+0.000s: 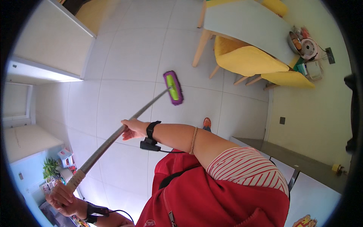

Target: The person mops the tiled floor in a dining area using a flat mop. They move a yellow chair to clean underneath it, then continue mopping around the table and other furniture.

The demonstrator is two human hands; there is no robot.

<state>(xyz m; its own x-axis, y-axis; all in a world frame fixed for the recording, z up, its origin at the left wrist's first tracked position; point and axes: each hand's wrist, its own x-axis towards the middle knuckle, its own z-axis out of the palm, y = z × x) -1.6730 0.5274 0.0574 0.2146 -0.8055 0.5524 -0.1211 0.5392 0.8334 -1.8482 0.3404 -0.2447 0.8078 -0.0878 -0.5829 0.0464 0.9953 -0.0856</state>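
Note:
A flat mop (172, 85) with a lime-green plate and a purple fringed pad rests on the tiled floor, ahead of me. Its metal pole (102, 150) slants down toward the lower left and ends in a pale grip. My left hand (61, 199) is closed around that grip at the pole's top end. Farther down the pole, my right hand (134, 129) holds it from the right side, thumb along the top and fingers partly hidden by the pole. Both wrists wear black straps with small devices and cables.
At the upper right stands a white table (245, 26) with wooden legs and yellow chairs (245, 60). A pink fan (309, 48) and a metal bowl sit on it. White cabinets (49, 38) line the left. A potted plant (50, 168) is at lower left; white panels stand lower right.

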